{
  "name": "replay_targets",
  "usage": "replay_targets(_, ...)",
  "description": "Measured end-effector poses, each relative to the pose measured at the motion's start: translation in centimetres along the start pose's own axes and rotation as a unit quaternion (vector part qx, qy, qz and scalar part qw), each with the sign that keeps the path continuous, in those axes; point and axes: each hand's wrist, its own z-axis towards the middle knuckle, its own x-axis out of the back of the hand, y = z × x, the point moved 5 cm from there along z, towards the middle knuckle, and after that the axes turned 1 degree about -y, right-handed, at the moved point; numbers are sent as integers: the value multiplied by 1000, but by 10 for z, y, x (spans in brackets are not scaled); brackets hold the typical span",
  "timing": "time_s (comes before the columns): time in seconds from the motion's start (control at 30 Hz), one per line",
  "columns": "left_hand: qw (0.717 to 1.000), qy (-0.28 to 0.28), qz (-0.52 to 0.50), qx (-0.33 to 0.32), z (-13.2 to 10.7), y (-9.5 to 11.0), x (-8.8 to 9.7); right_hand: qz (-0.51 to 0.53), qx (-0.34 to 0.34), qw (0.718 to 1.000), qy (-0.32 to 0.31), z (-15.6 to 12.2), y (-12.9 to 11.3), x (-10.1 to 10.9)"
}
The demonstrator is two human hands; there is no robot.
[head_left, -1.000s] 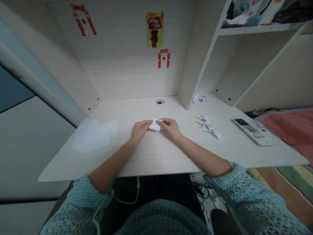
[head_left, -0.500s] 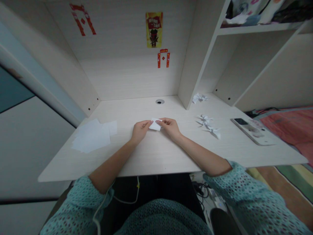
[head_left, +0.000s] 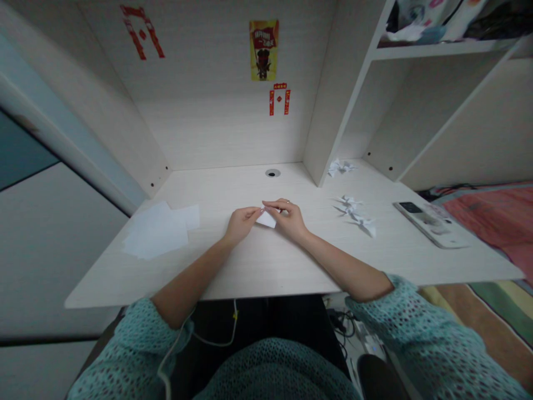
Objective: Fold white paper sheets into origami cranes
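Note:
A small folded white sheet of paper [head_left: 266,220] is between my hands, just over the middle of the desk. My left hand [head_left: 242,222] pinches its left upper edge with thumb and forefinger. From the other side, my right hand [head_left: 288,216] grips the top right of the same paper, its fingers reaching across the upper edge. The fingertips of both hands nearly meet and hide the paper's top. To the right lie several folded white paper cranes [head_left: 353,213], apart from my hands. A spread stack of white paper sheets [head_left: 156,233] rests at the left.
A white phone [head_left: 431,225] lies at the desk's right side. More folded paper pieces [head_left: 341,167] sit by the upright divider [head_left: 333,111]. A round cable hole [head_left: 272,173] is near the back panel. A white cable [head_left: 216,344] hangs below the front edge.
The paper in my hands has turned and tilted, its lower part now pointing more towards me. My right fingers have moved across its top edge towards my left fingertips.

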Motion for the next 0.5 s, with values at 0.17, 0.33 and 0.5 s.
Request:
replay_targets(0.17, 1000, 2, 16, 0, -1, -1, 1, -13, -18, 999, -22, 0, 0, -3)
replay_targets(0.33, 1000, 20, 6, 11, 0, 1, 4, 13, -46, 999, -26, 2, 4, -4)
replay_targets(0.5, 999, 54, 0, 8, 0, 2, 7, 76, -122, 990, -16, 2, 18, -5)
